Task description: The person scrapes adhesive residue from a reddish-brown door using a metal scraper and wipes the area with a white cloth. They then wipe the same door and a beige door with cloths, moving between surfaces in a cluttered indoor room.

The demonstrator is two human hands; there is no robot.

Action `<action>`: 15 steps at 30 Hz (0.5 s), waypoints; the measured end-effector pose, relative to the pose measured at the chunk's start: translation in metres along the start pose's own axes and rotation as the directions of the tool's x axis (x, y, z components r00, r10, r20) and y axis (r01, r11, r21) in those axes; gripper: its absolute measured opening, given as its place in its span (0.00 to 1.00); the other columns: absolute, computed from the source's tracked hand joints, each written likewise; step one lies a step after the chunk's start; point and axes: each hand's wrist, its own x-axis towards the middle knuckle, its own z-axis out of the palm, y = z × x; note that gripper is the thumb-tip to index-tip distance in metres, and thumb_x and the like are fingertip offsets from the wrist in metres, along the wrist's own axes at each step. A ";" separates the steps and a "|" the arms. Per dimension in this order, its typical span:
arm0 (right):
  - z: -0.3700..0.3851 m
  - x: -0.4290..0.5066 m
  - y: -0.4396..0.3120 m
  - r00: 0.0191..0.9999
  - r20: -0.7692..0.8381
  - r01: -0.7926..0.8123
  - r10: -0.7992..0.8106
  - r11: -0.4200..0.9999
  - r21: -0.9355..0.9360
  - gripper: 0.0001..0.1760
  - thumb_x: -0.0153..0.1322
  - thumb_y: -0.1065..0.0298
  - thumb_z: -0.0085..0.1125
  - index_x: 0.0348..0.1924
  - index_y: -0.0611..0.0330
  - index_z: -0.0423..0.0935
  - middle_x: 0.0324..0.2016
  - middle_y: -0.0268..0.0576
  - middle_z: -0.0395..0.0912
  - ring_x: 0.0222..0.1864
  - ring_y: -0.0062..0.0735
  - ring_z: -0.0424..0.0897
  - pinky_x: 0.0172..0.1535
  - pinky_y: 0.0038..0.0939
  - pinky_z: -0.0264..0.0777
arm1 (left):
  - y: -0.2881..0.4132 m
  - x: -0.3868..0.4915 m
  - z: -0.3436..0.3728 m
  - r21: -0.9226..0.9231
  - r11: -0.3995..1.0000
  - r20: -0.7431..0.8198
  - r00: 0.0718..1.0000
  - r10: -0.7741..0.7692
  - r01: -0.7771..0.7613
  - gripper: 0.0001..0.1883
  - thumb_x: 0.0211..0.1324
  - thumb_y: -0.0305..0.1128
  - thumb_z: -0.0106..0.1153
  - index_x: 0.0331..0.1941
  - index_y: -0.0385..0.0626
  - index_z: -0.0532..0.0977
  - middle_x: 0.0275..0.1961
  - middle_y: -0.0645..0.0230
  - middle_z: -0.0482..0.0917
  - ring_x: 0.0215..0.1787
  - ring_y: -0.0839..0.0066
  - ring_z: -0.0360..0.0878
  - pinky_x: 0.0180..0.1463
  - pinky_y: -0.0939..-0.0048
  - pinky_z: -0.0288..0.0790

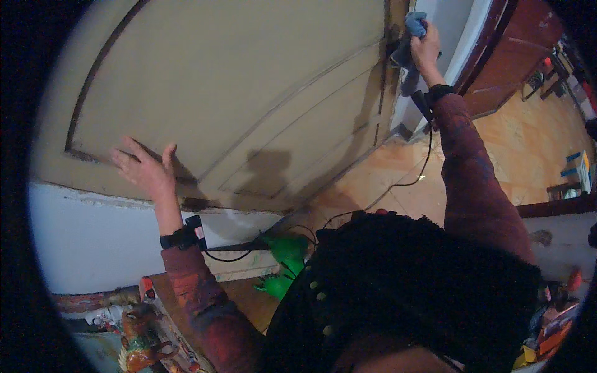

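Observation:
A pale beige panelled door [261, 93] with dark grooves fills the upper left. My left hand [144, 172] has its fingers spread and holds nothing, close to the door's lower left groove; whether it touches the surface I cannot tell. At the upper right my right hand [426, 49] grips a bluish-grey cloth [416, 24] beside the door's edge and the pale frame. A dark thing, perhaps more cloth or a door handle, lies just left of that hand. Both wrists wear black straps with small devices, and a black cable [406, 184] hangs from the right one.
A reddish-brown door leaf [508, 60] stands at the right above the tan tiled floor [517, 149]. Green leaf-like objects [280, 265] are near my body. Figurines [140, 340] sit on a surface at the lower left. Colourful items [555, 331] lie at the lower right.

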 end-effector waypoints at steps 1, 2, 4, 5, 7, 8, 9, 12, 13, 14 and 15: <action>0.002 -0.003 0.004 1.000 0.003 0.010 -0.010 0.999 -0.053 0.25 0.59 0.73 0.53 0.51 0.61 0.68 0.45 0.54 0.72 0.49 0.54 0.72 0.52 0.43 0.66 | 0.001 -0.001 0.000 0.001 1.000 0.013 1.000 -0.010 0.010 0.53 0.45 0.62 0.59 0.69 0.47 0.46 0.69 0.37 0.43 0.72 0.43 0.41 0.68 0.41 0.44; 0.010 -0.009 0.004 1.000 0.028 -0.012 0.013 1.000 -0.016 0.26 0.58 0.74 0.54 0.51 0.60 0.68 0.47 0.54 0.72 0.49 0.56 0.71 0.52 0.44 0.66 | 0.001 0.000 0.000 0.005 1.000 0.016 1.000 -0.009 0.009 0.53 0.45 0.62 0.59 0.69 0.47 0.46 0.69 0.38 0.43 0.72 0.43 0.41 0.68 0.41 0.44; 0.025 -0.026 0.002 0.966 0.257 -0.009 0.020 0.999 -0.045 0.26 0.56 0.76 0.56 0.50 0.60 0.68 0.47 0.54 0.72 0.50 0.57 0.71 0.51 0.45 0.67 | 0.002 0.000 0.001 0.011 1.000 0.003 1.000 -0.001 0.001 0.54 0.45 0.62 0.59 0.69 0.47 0.45 0.69 0.38 0.42 0.72 0.43 0.41 0.68 0.41 0.44; 0.032 -0.034 -0.001 0.918 0.392 -0.024 0.057 0.996 -0.089 0.26 0.56 0.77 0.57 0.48 0.60 0.69 0.45 0.54 0.72 0.49 0.57 0.71 0.51 0.46 0.68 | 0.003 0.000 0.001 0.013 1.000 -0.011 1.000 0.010 -0.010 0.54 0.45 0.63 0.59 0.69 0.46 0.45 0.70 0.38 0.42 0.72 0.43 0.41 0.68 0.41 0.45; 0.041 -0.041 -0.004 0.918 0.396 0.044 0.015 0.989 -0.138 0.24 0.56 0.76 0.58 0.47 0.60 0.69 0.43 0.53 0.72 0.48 0.56 0.71 0.49 0.46 0.68 | 0.003 0.001 0.002 0.025 0.999 -0.026 0.999 0.021 -0.021 0.54 0.46 0.63 0.58 0.69 0.46 0.45 0.70 0.38 0.42 0.71 0.43 0.42 0.68 0.40 0.46; 0.042 -0.040 -0.004 0.910 0.414 0.059 0.018 0.983 -0.173 0.23 0.56 0.76 0.58 0.46 0.60 0.69 0.41 0.52 0.71 0.47 0.55 0.71 0.48 0.46 0.69 | 0.003 0.001 0.002 0.037 0.999 -0.027 0.999 0.022 -0.021 0.53 0.46 0.63 0.58 0.69 0.46 0.45 0.70 0.38 0.42 0.71 0.42 0.42 0.67 0.40 0.46; 0.041 -0.039 -0.005 0.890 0.454 0.068 0.034 0.976 -0.207 0.25 0.56 0.76 0.57 0.48 0.60 0.69 0.41 0.52 0.71 0.46 0.55 0.71 0.48 0.46 0.68 | 0.003 0.000 0.002 0.050 0.998 -0.023 0.999 0.023 -0.022 0.53 0.46 0.63 0.57 0.69 0.46 0.45 0.70 0.38 0.42 0.71 0.42 0.42 0.67 0.40 0.46; 0.033 -0.033 -0.011 0.836 0.548 0.139 0.030 0.954 -0.264 0.28 0.56 0.75 0.55 0.51 0.58 0.70 0.41 0.51 0.72 0.46 0.54 0.72 0.49 0.45 0.68 | 0.002 -0.002 0.002 0.066 0.997 -0.007 0.999 0.031 -0.031 0.53 0.47 0.64 0.56 0.70 0.46 0.45 0.70 0.38 0.41 0.71 0.42 0.43 0.67 0.39 0.46; 0.030 -0.034 -0.018 0.814 0.580 0.154 0.010 0.960 -0.232 0.28 0.55 0.75 0.55 0.51 0.58 0.71 0.41 0.50 0.72 0.47 0.53 0.72 0.49 0.44 0.69 | 0.002 -0.003 0.002 0.052 0.998 -0.014 0.999 0.040 -0.039 0.53 0.47 0.64 0.55 0.70 0.46 0.45 0.70 0.38 0.41 0.71 0.42 0.42 0.67 0.39 0.46; 0.027 -0.038 -0.027 0.814 0.578 0.186 -0.046 0.965 -0.185 0.28 0.55 0.75 0.55 0.51 0.57 0.71 0.42 0.50 0.72 0.47 0.53 0.72 0.49 0.44 0.69 | 0.002 -0.003 0.003 0.046 0.998 -0.025 0.999 0.039 -0.038 0.52 0.47 0.64 0.55 0.70 0.47 0.45 0.70 0.38 0.41 0.71 0.42 0.42 0.67 0.39 0.46; 0.026 -0.045 -0.039 0.799 0.598 0.198 -0.069 0.968 -0.152 0.28 0.55 0.75 0.55 0.50 0.57 0.72 0.42 0.49 0.72 0.47 0.52 0.72 0.49 0.43 0.69 | 0.001 -0.004 0.003 0.053 0.998 -0.019 0.999 0.034 -0.033 0.52 0.48 0.64 0.54 0.70 0.47 0.45 0.70 0.38 0.41 0.71 0.42 0.42 0.67 0.39 0.46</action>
